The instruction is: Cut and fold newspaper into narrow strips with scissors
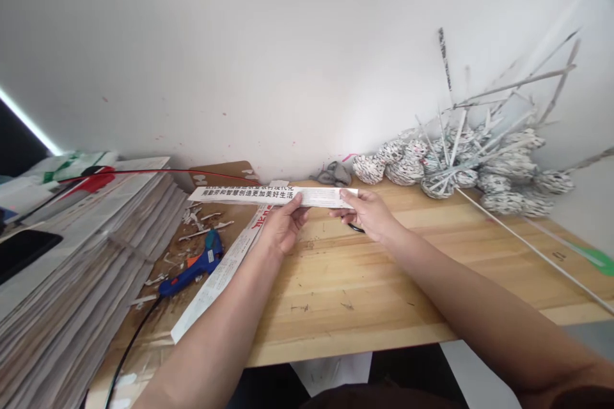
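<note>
A long folded newspaper strip (244, 194) with dark printed characters is held level above the wooden table. My left hand (286, 225) grips it near its middle, thumb on top and fingers curled below. At its right end my right hand (367, 212) pinches it in the same way. The strip's left end extends freely past my left hand. Behind my left forearm, another printed paper sheet (218, 284) lies on the table. Part of a black looped object (355, 228) shows just below my right hand.
A tall newspaper stack (110, 255) stands at the left, beside a blue glue gun (194, 266) and paper scraps. Woven paper balls (405, 170) and rolled paper sticks crowd the back right of the table (355, 294). A grey cloth-like lump (334, 174) sits near the wall.
</note>
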A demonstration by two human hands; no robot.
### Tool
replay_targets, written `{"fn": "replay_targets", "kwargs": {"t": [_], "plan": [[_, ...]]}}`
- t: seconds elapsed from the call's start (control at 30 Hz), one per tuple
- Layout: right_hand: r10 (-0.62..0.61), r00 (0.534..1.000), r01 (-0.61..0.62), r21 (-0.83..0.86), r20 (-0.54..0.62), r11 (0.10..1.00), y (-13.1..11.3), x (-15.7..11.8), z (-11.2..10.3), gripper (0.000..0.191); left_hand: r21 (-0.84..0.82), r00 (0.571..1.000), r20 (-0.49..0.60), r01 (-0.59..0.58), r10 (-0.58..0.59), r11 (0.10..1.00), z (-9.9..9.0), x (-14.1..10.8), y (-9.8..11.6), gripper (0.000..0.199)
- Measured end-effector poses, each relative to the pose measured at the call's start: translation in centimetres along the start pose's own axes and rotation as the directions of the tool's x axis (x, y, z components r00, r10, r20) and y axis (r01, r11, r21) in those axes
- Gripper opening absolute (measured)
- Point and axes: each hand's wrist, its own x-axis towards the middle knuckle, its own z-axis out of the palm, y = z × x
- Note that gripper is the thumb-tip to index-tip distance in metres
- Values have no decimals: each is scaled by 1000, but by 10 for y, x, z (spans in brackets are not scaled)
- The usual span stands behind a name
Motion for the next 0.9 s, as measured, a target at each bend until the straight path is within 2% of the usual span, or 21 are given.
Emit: {"fn": "replay_targets", "kwargs": {"t": [0.13, 0.27, 0.4, 0.47, 0.5, 0.57, 0.6, 0.63, 0.7, 0.9], "plan": [[0, 995, 13, -126, 102, 992, 10, -6, 9, 23, 25, 998, -28, -60, 61, 998, -2, 0, -5, 11], [-20, 979, 83, -307, 202, 948, 15, -14, 13, 32, 12, 988, -54, -145, 146, 989, -3, 4, -8, 18], [-58, 959, 189, -471, 278, 861, 4, -20, 5, 35, 13, 972, -93, -217, 217, 976, 0, 3, -7, 23], [-134, 957, 268, -610, 257, 746, -7, -19, -3, 39, -2, 966, -125, -229, 227, 973, 1, 3, -3, 20], [-194, 950, 312, -746, 244, 589, -11, -17, -7, 45, -21, 961, -144, -240, 235, 970, 2, 3, 1, 18], [-236, 944, 290, -923, 232, 252, -17, -11, -16, 48, -70, 950, -186, -268, 252, 961, 3, 4, 8, 14], [-227, 947, 267, -950, 228, 163, -17, -8, -19, 42, -92, 944, -208, -279, 256, 956, 4, 5, 12, 12], [-204, 954, 248, -961, 221, 121, -16, -5, -23, 33, -109, 941, -227, -281, 251, 953, 4, 5, 15, 11], [-161, 965, 227, -968, 208, 107, -12, 1, -28, 16, -126, 943, -249, -259, 222, 958, 4, 6, 20, 13], [-94, 984, 156, -987, 152, 35, -5, 7, -32, 22, -118, 953, -244, -213, 180, 970, -3, 12, 23, 22]]}}
